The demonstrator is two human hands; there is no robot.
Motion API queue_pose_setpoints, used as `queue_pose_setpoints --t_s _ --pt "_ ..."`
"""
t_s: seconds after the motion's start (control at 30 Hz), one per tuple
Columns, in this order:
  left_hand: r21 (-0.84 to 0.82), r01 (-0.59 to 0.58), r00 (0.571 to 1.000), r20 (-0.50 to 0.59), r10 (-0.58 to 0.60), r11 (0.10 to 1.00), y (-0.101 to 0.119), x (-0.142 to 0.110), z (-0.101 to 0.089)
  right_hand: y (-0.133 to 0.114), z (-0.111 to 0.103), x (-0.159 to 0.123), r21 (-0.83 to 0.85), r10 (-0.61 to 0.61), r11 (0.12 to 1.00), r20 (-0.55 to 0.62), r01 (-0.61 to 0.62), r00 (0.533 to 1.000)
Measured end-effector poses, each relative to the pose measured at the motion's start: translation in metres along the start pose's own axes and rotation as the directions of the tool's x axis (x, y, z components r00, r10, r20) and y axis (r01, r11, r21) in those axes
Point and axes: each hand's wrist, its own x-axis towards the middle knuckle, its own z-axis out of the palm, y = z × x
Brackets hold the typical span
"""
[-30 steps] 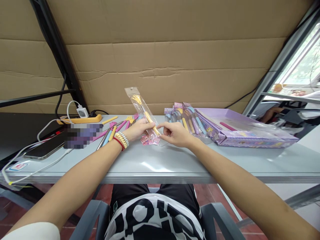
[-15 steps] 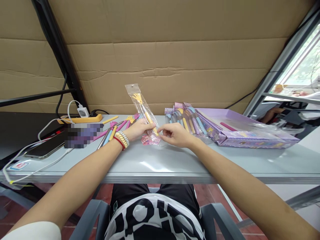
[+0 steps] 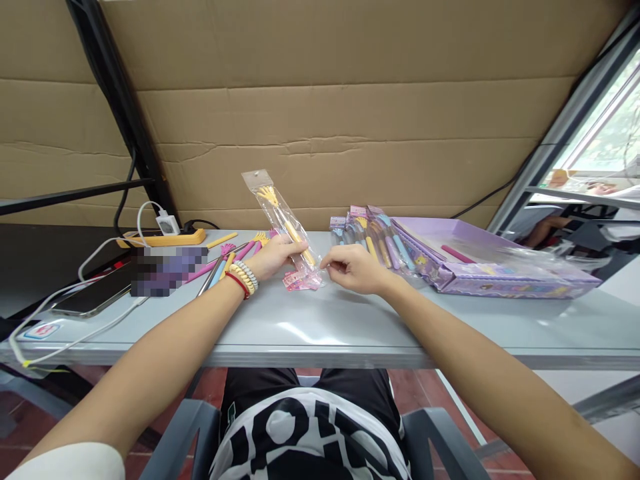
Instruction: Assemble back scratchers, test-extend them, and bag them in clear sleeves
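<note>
A yellow back scratcher with a hand-shaped head (image 3: 295,235) lies inside a long clear plastic bag (image 3: 257,179), tilted with the head up and to the left. My left hand (image 3: 274,257) is closed around the lower half, thumb on top. At the lower right end of the bag, my right hand (image 3: 356,268) is closed, thumb and forefinger pinching the film. Pink printed cards (image 3: 300,280) rest on the table just below the bag. Loose scratchers with pink and yellow heads (image 3: 227,249) lie beside my left wrist, partly hidden by it.
Bagged scratchers (image 3: 373,240) are piled right of centre, against a purple box (image 3: 510,287) holding a pink stick (image 3: 457,253) and clear film. On the left are a phone (image 3: 95,293), white cables and a yellow power strip (image 3: 187,238). A cardboard panel (image 3: 350,153) stands behind.
The bagged scratcher has shifted slightly left in my left hand. My right hand has moved a little to the right, its fingertips now farther from the scratcher's handle.
</note>
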Motion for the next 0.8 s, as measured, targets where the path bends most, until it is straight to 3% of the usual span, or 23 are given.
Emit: queue_pose_setpoints --t_s 0.23,0.43,0.63,0.8 --pt "-0.116 -0.025 0.997 -0.073 0.016 0.993 0.001 0.002 -0.003 -0.006 -0.010 0.000 0.091 -0.071 0.993 0.019 0.070 0.997" --pt "-0.159 -0.046 0.993 -0.110 0.029 0.986 -0.001 0.003 -0.007 -0.001 0.001 -0.002 -0.119 -0.035 0.992 0.004 0.035 0.999" --pt "-0.016 0.004 0.997 -0.083 -0.005 1.000 0.001 0.002 -0.003 0.000 -0.002 0.000 -0.036 -0.048 0.998 -0.022 0.047 0.999" --pt "0.099 0.037 0.999 0.012 -0.039 0.994 0.001 -0.002 0.002 -0.004 -0.002 0.002 0.043 -0.006 0.999 0.049 0.004 0.999"
